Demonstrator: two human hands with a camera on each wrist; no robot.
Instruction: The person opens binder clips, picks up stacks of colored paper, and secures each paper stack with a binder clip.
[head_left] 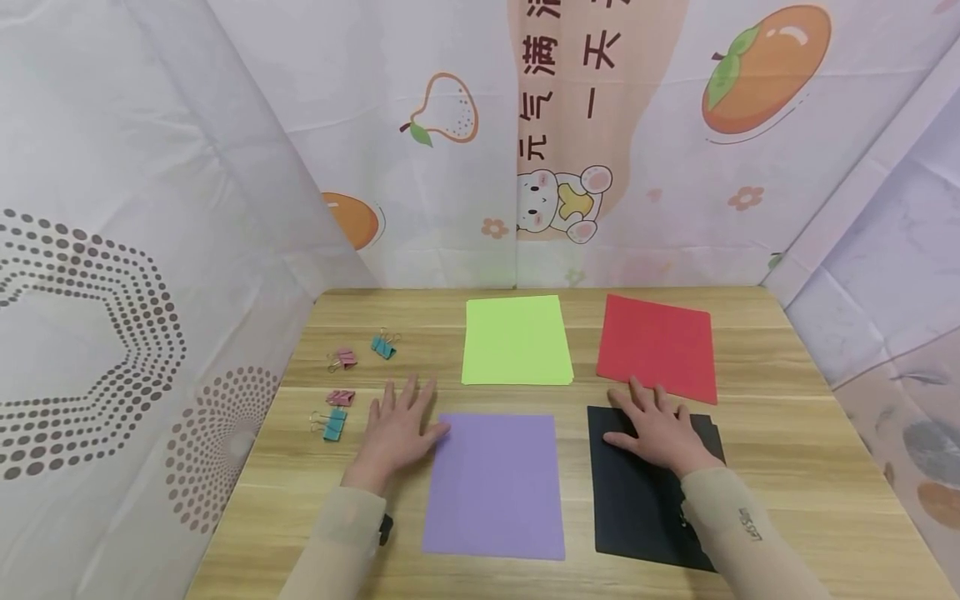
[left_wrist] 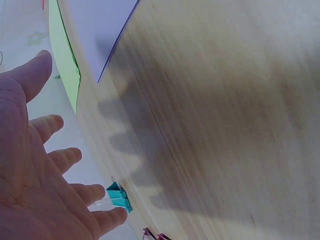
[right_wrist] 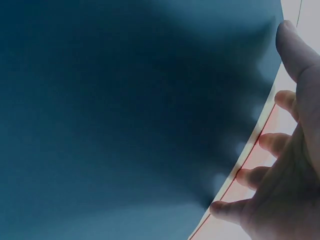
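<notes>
My left hand (head_left: 397, 429) spreads its fingers over the wood between the binder clips and a purple paper sheet (head_left: 495, 492), its thumb at the sheet's upper left corner. The left wrist view shows the palm (left_wrist: 45, 185) held above the table, its shadow falling on the wood. My right hand (head_left: 660, 429), fingers spread, is over the upper part of a black paper stack (head_left: 633, 517). Its fingertips reach toward the lower edge of a red paper stack (head_left: 660, 342). In the right wrist view that hand (right_wrist: 280, 190) holds nothing.
Yellow-green paper (head_left: 517, 342) lies behind the purple sheet. On the left are two teal binder clips (head_left: 334, 423) (head_left: 383, 346) and two pink binder clips (head_left: 341, 397) (head_left: 345, 357). Printed curtains (head_left: 450, 208) hang behind and beside the wooden table (head_left: 795, 467).
</notes>
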